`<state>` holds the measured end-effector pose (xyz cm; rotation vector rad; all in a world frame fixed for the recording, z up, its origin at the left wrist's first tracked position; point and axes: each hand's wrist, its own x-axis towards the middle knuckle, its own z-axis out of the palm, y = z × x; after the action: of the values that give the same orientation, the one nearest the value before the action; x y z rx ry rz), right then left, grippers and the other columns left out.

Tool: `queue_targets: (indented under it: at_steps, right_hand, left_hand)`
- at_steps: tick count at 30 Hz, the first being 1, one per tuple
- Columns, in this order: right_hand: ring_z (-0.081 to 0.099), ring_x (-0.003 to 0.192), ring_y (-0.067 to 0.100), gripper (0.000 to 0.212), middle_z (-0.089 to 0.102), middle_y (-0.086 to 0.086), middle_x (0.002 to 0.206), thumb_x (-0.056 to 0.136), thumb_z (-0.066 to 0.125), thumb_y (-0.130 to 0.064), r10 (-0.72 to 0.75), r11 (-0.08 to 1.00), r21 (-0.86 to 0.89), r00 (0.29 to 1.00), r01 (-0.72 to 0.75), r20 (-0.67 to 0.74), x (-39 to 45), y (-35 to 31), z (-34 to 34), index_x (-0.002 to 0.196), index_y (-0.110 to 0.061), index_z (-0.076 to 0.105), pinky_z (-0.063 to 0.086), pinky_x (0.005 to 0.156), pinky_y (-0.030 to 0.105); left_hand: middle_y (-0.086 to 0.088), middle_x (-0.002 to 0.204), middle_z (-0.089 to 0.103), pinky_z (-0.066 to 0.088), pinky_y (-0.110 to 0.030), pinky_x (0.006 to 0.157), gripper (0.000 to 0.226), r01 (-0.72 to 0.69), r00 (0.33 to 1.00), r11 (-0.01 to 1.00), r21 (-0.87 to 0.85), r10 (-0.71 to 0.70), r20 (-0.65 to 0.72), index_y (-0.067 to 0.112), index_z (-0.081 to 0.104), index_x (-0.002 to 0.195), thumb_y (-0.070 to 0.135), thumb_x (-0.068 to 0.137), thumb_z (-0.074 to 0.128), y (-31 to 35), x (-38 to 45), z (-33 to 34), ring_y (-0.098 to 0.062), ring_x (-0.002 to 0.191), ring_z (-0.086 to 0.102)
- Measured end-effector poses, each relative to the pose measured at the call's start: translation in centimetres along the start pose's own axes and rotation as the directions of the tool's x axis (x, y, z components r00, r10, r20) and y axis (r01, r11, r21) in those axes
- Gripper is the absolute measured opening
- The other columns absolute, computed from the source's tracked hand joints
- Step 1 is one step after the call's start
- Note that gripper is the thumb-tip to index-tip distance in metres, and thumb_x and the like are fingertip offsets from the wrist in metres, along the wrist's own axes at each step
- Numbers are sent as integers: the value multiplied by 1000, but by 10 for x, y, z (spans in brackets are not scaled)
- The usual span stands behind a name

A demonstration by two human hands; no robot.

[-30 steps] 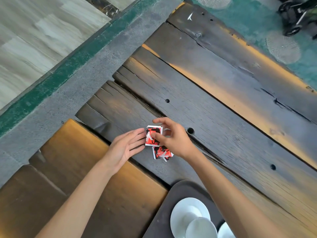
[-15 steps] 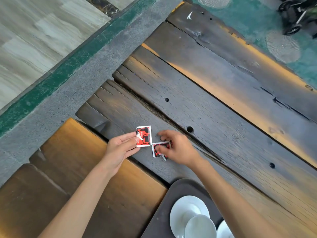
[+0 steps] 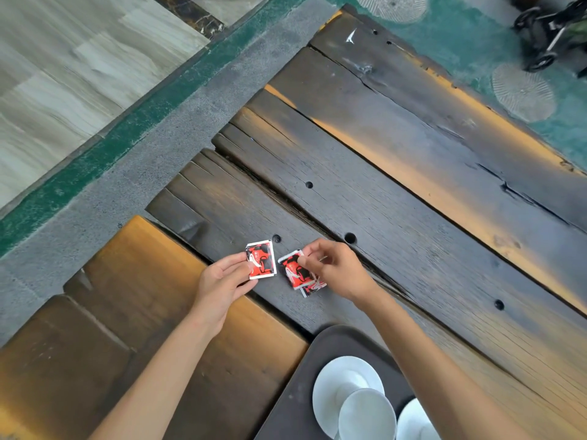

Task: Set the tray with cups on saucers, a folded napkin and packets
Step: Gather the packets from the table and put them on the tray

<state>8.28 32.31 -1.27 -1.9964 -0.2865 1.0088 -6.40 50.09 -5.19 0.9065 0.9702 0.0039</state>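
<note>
done: cups (image 3: pixel 367 414) on saucers (image 3: pixel 333 376) are sitting on tray (image 3: pixel 317 369) | now: left hand (image 3: pixel 222 281) is pinching one packet (image 3: pixel 261 260), right hand (image 3: pixel 336 268) is clamping on another packet (image 3: pixel 295 269) over the desk (image 3: pixel 413 201) | left: packets are awaiting the tray; napkin is not showing

Three red-and-white packets show: one packet (image 3: pixel 261 260) on the left, and a pair of overlapping packets (image 3: pixel 301 274) on the right. One dark tray (image 3: pixel 298 398) sits at the bottom edge. Two white saucers appear, one (image 3: pixel 336 381) whole, the other (image 3: pixel 413 417) cut off. One upturned cup (image 3: pixel 367 414) is visible. Two hands work.
</note>
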Motion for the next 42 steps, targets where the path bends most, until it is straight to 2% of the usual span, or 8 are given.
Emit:
queue_targets:
  at_steps: [4, 12, 17, 24, 30, 35, 38, 42]
  right_hand:
    - [64, 76, 23, 8, 67, 14, 85, 96, 70, -13, 75, 941, 327, 996, -84, 38, -4, -8, 10, 99, -6, 66, 53, 62, 28]
    - [71, 67, 8, 9, 71, 2, 77, 95, 72, -15, 104, 933, 346, 995, -100, 4, -7, -5, 18, 96, -8, 67, 56, 59, 19]
    - [66, 76, 8, 19, 68, -5, 90, 87, 78, -26, 21, 988, -142, 962, -62, -273, -7, 20, 4, 101, -20, 67, 55, 73, 26]
    - [55, 102, 15, 72, 51, -3, 118, 75, 87, -33, 25, 874, -482, 995, -66, -92, -13, 35, 8, 136, -29, 49, 49, 91, 35]
    - [65, 88, 21, 21, 68, -1, 95, 82, 79, -31, 16, 840, -541, 998, -46, -60, -14, 30, 7, 100, -32, 68, 49, 73, 33]
    - [72, 77, 23, 20, 73, 3, 83, 84, 81, -16, 127, 987, -79, 981, -140, -149, -39, 24, 4, 83, -23, 63, 59, 78, 37]
    - [72, 68, 11, 28, 71, 3, 86, 84, 81, -6, 187, 944, 296, 975, -145, -119, -67, 11, 6, 100, -18, 61, 57, 65, 23]
    - [72, 69, 15, 31, 71, 6, 91, 84, 80, -3, 168, 880, 465, 979, -97, -114, -109, -5, 19, 105, -16, 61, 57, 59, 24]
  left_hand:
    - [-4, 105, 79, 61, -24, 77, 20, -12, 999, 1000, 11, 11, 42, 14, 71, 112, 10, 93, 68, -3, -7, 8, -18, 100, 75]
    - [-9, 111, 77, 60, -26, 82, 29, -40, 988, 999, 4, 39, 147, 12, 70, 114, 5, 86, 74, -7, -15, 20, -22, 104, 74]
    - [-8, 111, 78, 60, -25, 81, 30, -30, 994, 1000, -5, 31, 108, 11, 69, 114, 2, 86, 73, -8, -14, 16, -20, 104, 74]
    - [-10, 109, 78, 60, -25, 80, 28, -16, 996, 1000, 24, 14, 89, 11, 69, 112, 2, 86, 74, -16, -15, 8, -20, 100, 75]
    - [-8, 110, 78, 60, -28, 87, 28, -2, 997, 999, 35, -1, 77, 11, 68, 113, 4, 86, 74, -23, -26, 3, -20, 104, 74]
    - [-9, 115, 76, 59, -31, 89, 35, -17, 997, 999, 35, 15, 80, 11, 67, 120, 3, 87, 73, -24, -42, 1, -22, 108, 72]
    - [-7, 113, 77, 60, -29, 88, 33, -46, 993, 998, 45, 41, 106, 15, 70, 117, 3, 87, 73, -22, -58, 3, -21, 107, 73]
    - [-6, 112, 77, 60, -25, 81, 33, -71, 983, 996, 48, 62, 174, 14, 70, 117, 2, 86, 74, -21, -90, 7, -21, 105, 74]
